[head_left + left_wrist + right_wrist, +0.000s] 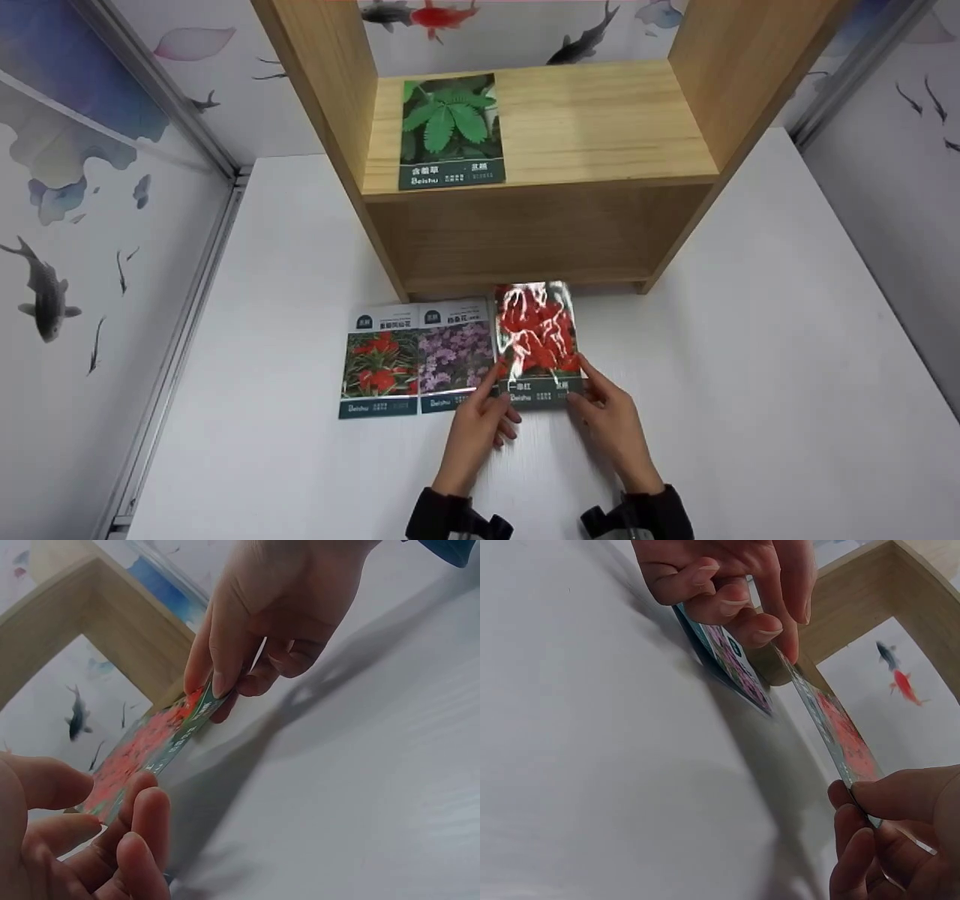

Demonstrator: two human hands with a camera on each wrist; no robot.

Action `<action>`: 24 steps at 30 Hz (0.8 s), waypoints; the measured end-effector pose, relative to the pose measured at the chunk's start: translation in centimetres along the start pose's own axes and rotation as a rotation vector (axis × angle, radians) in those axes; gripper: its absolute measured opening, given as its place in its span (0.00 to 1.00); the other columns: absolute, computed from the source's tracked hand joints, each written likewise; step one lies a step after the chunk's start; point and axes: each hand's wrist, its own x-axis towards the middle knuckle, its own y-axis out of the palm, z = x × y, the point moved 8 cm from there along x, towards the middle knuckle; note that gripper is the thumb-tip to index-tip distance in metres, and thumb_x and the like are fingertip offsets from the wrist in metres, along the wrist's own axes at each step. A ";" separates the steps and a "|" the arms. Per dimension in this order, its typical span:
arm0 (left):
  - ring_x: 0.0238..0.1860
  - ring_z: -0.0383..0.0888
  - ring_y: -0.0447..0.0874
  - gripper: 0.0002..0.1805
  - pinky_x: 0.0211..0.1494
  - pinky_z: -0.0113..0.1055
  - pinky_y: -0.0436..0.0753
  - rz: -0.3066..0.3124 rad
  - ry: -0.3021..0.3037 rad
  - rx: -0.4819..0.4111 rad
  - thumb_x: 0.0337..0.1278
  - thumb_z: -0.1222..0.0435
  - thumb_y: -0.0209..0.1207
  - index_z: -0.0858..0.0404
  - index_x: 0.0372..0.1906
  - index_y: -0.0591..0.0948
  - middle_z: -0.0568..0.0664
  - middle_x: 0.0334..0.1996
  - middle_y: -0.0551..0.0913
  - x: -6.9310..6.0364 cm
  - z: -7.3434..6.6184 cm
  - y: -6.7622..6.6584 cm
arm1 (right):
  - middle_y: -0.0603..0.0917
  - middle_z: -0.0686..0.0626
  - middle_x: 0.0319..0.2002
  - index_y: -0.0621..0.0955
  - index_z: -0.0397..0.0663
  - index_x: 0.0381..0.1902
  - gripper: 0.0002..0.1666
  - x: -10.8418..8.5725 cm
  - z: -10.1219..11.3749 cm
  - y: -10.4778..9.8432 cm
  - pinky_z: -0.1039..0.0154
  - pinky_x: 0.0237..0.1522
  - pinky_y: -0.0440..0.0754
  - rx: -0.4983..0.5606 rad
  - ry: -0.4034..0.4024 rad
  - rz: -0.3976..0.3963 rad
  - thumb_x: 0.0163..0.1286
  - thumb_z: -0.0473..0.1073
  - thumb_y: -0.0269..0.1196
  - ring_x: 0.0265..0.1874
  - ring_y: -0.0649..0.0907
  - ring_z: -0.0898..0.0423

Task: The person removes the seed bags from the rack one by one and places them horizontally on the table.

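1. At the far left stands a pale wall panel (150, 225) printed with fish and watercolour shapes; the white table (247, 337) begins at its foot.
2. The leftmost packet on the table, the red-and-green packet (379, 365), lies flat, showing red flowers among narrow green leaves.
3. Farther back, the green-leaf packet (451, 131) lies at the left end of the upper board of a wooden shelf (600, 127); its front edge is near the board's front edge.
4. Just right of the red-and-green packet, the purple-flower packet (454, 349) lies in front of the shelf, its lower right part hidden by a hand.
5. The left hand (471, 435), a black band (439, 514) at its wrist, has its grip closed on the lower left edge of the red-flower packet (534, 322), thumb on the printed face.
6. That red-flower packet is held between both hands, raised off the table and tilted, in front of the shelf's lower compartment. Bright glare covers part of its picture.
7. The right hand (619, 424), also banded in black, pinches the packet's lower right edge between thumb and fingers.
8. At the far right, another printed wall panel (885, 172) borders the table.
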 end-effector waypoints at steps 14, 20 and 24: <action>0.25 0.55 0.79 0.27 0.22 0.36 0.76 0.010 0.015 0.003 0.63 0.62 0.48 0.54 0.67 0.59 0.58 0.28 0.81 0.1 0.4 0.1 | 0.80 0.48 0.36 0.68 0.59 0.62 0.35 0.0 -0.7 0.2 0.63 0.35 0.73 -0.054 0.004 -0.017 0.56 0.35 0.64 0.33 0.76 0.57; 0.24 0.53 0.79 0.28 0.20 0.33 0.74 0.012 0.007 -0.001 0.63 0.62 0.49 0.54 0.67 0.58 0.58 0.28 0.81 0.2 0.6 0.0 | 0.79 0.49 0.37 0.69 0.56 0.61 0.36 -0.1 -0.4 0.4 0.62 0.35 0.71 -0.107 -0.024 -0.036 0.54 0.36 0.65 0.33 0.74 0.56; 0.24 0.51 0.79 0.28 0.18 0.33 0.74 0.003 -0.013 0.007 0.63 0.61 0.49 0.53 0.67 0.59 0.57 0.28 0.81 0.6 1.5 -0.1 | 0.77 0.50 0.34 0.70 0.53 0.61 0.35 -0.1 -0.1 0.5 0.63 0.32 0.70 -0.145 -0.051 -0.049 0.53 0.36 0.65 0.31 0.73 0.57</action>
